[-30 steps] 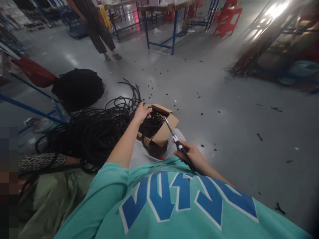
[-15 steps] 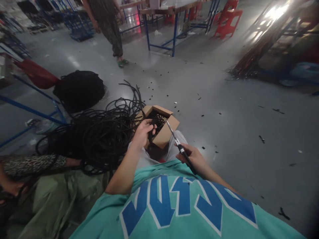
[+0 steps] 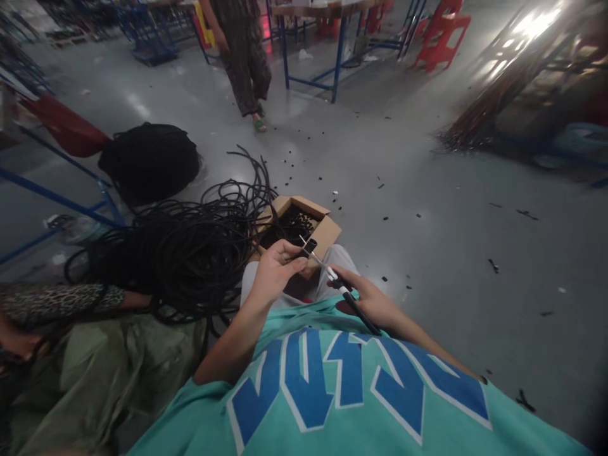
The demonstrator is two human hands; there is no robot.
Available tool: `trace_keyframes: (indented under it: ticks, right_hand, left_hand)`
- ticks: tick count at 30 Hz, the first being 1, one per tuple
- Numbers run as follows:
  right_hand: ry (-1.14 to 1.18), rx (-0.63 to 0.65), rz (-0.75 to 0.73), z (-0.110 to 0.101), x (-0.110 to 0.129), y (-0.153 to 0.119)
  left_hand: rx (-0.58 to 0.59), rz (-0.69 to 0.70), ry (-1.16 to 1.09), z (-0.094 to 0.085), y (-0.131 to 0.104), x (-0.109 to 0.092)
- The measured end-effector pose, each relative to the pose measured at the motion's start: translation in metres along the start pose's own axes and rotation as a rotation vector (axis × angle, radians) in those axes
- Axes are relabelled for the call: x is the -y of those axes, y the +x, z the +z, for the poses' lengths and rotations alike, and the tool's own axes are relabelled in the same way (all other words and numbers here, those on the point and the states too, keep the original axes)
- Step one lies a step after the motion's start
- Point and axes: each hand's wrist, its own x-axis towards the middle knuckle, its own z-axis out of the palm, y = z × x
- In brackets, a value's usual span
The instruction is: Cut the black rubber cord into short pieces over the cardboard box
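A short black tube (image 3: 310, 246) is pinched between the thumb and fingers of my left hand (image 3: 276, 271), its end pointing up and right. My right hand (image 3: 365, 296) is closed around the black handles of a pair of scissors (image 3: 331, 273). The thin metal blades reach up-left to the tube near its end; whether they lie around it or just beside it I cannot make out. Both hands are at the near side of an open cardboard box (image 3: 327, 234), in front of my knees. Dark cut pieces (image 3: 304, 221) lie inside the box.
A big tangled heap of black tubing (image 3: 175, 259) lies left of the box, with a round black bundle (image 3: 149, 161) behind it. Another person's hand (image 3: 23, 345) is at the left edge. A person (image 3: 242, 57) walks ahead near a blue-legged table (image 3: 337, 69). Black scraps dot the floor.
My left hand has come back out of the box area, raising the black tube. The scissors have swung left, bringing their blades to the tube. The person ahead has stepped to the right.
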Motion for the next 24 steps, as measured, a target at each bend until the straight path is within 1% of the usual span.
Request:
trace_keyframes:
  ticks: [8, 11, 15, 19, 24]
  right_hand:
    - [-0.208, -0.067, -0.028, 0.0012, 0.0072, 0.0025]
    - [-0.218, -0.071, -0.048, 0.0022, 0.0081, 0.0034]
    - [-0.221, -0.08, -0.065, 0.0031, 0.0072, 0.0042]
    - [-0.23, -0.086, -0.052, 0.0023, 0.0063, 0.0043]
    - [-0.203, -0.066, -0.037, -0.0009, 0.0088, 0.0036]
  left_hand:
    - [-0.036, 0.025, 0.019, 0.0036, -0.0031, 0.0022]
    - [-0.053, 0.036, 0.055, 0.0046, -0.0036, 0.0019]
    - [-0.043, 0.017, 0.077, 0.0061, -0.0052, 0.0]
    - [-0.023, 0.009, 0.104, 0.0066, -0.0059, -0.001]
    - [-0.049, 0.008, 0.159, 0.0075, -0.0038, -0.0005]
